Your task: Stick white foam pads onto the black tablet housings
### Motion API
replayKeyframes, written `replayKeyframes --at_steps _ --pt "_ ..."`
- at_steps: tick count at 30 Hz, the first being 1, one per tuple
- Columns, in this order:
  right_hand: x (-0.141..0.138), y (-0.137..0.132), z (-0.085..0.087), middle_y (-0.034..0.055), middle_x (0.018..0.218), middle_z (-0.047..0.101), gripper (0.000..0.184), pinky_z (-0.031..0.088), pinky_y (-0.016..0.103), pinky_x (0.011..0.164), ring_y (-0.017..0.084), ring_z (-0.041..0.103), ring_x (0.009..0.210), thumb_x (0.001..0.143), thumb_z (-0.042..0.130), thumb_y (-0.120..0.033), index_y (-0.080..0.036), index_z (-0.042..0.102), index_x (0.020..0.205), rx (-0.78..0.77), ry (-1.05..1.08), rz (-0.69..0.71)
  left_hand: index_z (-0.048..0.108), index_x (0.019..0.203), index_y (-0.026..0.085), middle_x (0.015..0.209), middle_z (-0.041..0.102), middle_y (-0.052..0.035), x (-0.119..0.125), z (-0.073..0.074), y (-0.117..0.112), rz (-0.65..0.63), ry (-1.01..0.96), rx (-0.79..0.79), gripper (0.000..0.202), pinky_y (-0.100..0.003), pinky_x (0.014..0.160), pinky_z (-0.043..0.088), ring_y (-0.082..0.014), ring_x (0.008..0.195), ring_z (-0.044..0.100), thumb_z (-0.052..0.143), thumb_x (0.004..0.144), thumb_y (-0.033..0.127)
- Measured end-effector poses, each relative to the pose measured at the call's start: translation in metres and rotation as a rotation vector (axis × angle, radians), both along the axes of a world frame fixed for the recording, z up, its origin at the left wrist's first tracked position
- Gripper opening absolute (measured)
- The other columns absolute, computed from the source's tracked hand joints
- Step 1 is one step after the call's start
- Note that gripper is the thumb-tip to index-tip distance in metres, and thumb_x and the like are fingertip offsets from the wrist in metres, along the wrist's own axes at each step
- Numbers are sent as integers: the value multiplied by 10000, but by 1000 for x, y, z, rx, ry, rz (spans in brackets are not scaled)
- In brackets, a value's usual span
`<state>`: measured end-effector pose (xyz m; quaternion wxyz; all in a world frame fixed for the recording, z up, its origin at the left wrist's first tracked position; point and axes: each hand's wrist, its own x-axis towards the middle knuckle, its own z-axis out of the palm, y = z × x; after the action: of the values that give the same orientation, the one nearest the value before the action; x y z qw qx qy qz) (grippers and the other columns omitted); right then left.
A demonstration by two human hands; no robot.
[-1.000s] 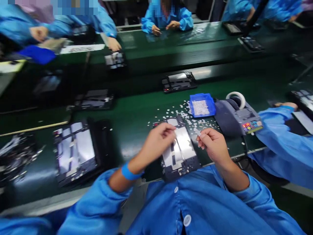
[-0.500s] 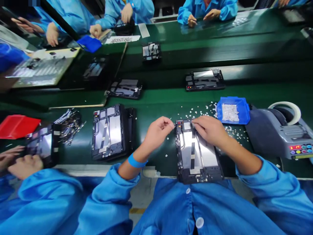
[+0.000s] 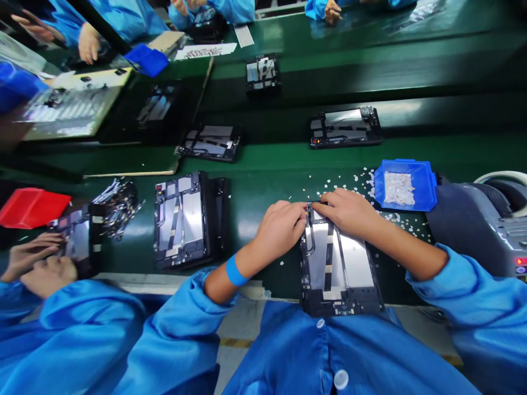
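Note:
An opened tablet (image 3: 356, 263) with silver panels and black flat cables lies before me, its near edge against my body. My left hand (image 3: 282, 227), with a blue band at the wrist, is closed at the tablet's far left corner. Its thumb and index fingertip are pressed together there, and whatever they pinch is too small or hidden to make out. My right hand (image 3: 349, 214) is curled over the tablet's far edge and grips it, covering part of the upper right. The fingertips of both hands nearly meet over that edge.
Right of the tablet stand a blue bin (image 3: 428, 186) of small white pieces, scattered bits around it, and a grey tape dispenser (image 3: 465, 225). Stacked tablets (image 3: 191, 206) lie left. Another tablet (image 3: 346, 129) lies beyond. A co-worker's hands (image 3: 49, 269) work at far left, near a red bin (image 3: 33, 207).
My left hand has moved right onto the tablet's far left corner, its fingers now pressed there. My right hand has shifted slightly left along the edge. The view has turned slightly.

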<state>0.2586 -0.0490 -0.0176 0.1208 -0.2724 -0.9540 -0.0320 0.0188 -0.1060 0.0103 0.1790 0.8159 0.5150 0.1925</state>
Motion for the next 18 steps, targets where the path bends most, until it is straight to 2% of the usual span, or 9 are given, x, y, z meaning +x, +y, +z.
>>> replayKeyframes --at_steps 4,9,12,14,18 --pt "1 1 -2 95 1093 649 320 347 352 779 222 468 912 1077 493 -194 -179 682 1335 -9 -6 12 657 974 178 1322 726 -105 5 -2 -8 -28 214 47 150 -467 929 493 -299 1091 644 511 1008 174" --pt "-1 -1 0 99 1068 645 309 333 362 769 225 448 897 1076 476 -177 -166 698 1291 6 -9 14 651 984 170 1365 704 -105 6 1 -5 -53 239 24 163 -475 923 479 -309 1093 628 489 1001 163" --pt "-2 -1 5 103 1037 635 288 292 368 746 230 432 889 1057 513 -172 -171 711 1265 26 -44 4 635 943 183 1303 729 -94 2 7 0 -35 122 -39 141 -457 933 472 -288 1083 632 502 979 156" --pt "-2 0 8 101 1013 628 275 260 368 730 233 421 886 1045 539 -177 -186 720 1252 21 -64 -5 629 908 188 1212 753 -78 -1 11 7 8 -49 -110 114 -421 941 475 -256 1066 645 529 962 175" --pt "3 8 9 88 1004 634 306 222 364 721 232 411 892 1052 541 -188 -241 711 1301 -35 -83 12 665 861 177 883 723 -37 -2 12 26 150 -397 -377 122 -298 731 471 -177 811 635 610 914 273"
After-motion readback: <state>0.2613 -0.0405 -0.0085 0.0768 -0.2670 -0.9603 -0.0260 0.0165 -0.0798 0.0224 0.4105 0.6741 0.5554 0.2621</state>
